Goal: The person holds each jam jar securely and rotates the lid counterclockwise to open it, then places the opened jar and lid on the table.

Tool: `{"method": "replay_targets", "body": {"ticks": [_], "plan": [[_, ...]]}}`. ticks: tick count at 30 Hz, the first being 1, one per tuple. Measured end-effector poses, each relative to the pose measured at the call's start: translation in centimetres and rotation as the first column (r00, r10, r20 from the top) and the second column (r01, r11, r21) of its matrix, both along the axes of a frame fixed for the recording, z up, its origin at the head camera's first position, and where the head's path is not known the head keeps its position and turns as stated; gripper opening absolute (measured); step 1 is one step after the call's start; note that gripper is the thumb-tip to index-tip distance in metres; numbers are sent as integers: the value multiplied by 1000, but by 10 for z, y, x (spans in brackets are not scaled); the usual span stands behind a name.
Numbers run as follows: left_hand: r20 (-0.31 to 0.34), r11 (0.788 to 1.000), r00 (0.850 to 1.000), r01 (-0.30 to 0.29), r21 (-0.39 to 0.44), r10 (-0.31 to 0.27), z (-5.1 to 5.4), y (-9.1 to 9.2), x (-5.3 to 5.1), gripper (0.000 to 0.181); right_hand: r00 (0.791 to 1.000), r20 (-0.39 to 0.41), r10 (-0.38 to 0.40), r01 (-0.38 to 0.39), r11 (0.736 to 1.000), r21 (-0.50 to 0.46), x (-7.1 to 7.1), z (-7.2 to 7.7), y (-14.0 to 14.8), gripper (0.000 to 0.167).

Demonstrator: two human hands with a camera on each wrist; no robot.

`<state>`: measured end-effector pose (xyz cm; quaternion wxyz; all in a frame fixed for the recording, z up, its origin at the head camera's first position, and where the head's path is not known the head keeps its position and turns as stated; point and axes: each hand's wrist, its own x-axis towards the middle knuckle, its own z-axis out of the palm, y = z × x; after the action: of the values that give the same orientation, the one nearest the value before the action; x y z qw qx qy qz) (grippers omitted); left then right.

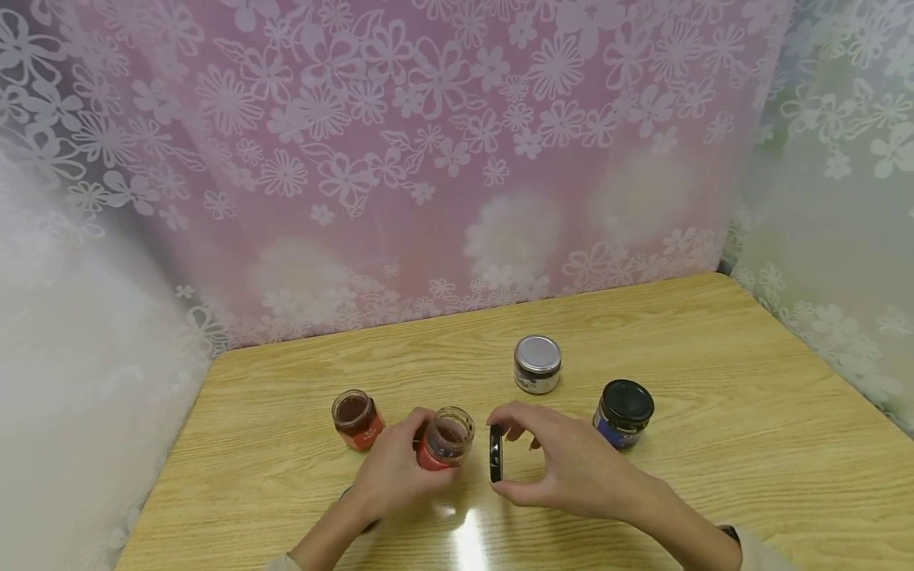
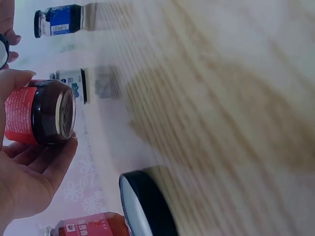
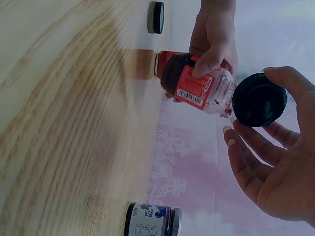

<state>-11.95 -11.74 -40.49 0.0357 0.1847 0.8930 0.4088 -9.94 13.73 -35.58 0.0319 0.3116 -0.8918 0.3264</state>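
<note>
My left hand (image 1: 396, 469) grips an uncapped glass jar (image 1: 444, 446) with a red label and dark contents, tilted and held above the table. Between thumb and fingers, my right hand (image 1: 571, 464) pinches a black lid (image 1: 496, 454) on edge, just right of the jar's mouth. Seen from the right wrist, the lid (image 3: 260, 101) overlaps the jar's rim, so whether they touch I cannot tell. A second open jar (image 1: 357, 422) with a reddish label stands left of my left hand. Another dark lid (image 2: 150, 206) lies on the table, mostly hidden under my left wrist in the head view.
Beyond my hands stands a small jar with a silver lid (image 1: 538, 365). A blue-labelled jar with a black lid (image 1: 624, 412) is just past my right hand. Flowered curtains (image 1: 428, 159) border the wooden table (image 1: 750, 396) at the back and sides.
</note>
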Motion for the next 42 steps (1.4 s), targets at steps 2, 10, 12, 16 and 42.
{"method": "replay_targets", "body": {"ticks": [2,10,12,16,42], "plan": [[-2,1000,1000,-2,13,2,-1,-1,-3,53,1000,12,2,-2,1000,3,0,-1,0,52],[-14,999,1000,-20,35,20,-5,-6,-14,55,999,30,21,-21,1000,9,-1,-6,-2,52],[-17,999,1000,-26,20,26,-6,-6,-15,57,1000,22,22,-23,1000,15,0,-7,-2,51],[-9,999,999,-37,-1,37,-9,-7,-17,60,1000,2,13,-13,999,33,1,-9,-2,51],[66,998,996,-56,42,53,-20,-7,-29,65,999,41,22,-24,998,54,0,-16,-3,49]]}}
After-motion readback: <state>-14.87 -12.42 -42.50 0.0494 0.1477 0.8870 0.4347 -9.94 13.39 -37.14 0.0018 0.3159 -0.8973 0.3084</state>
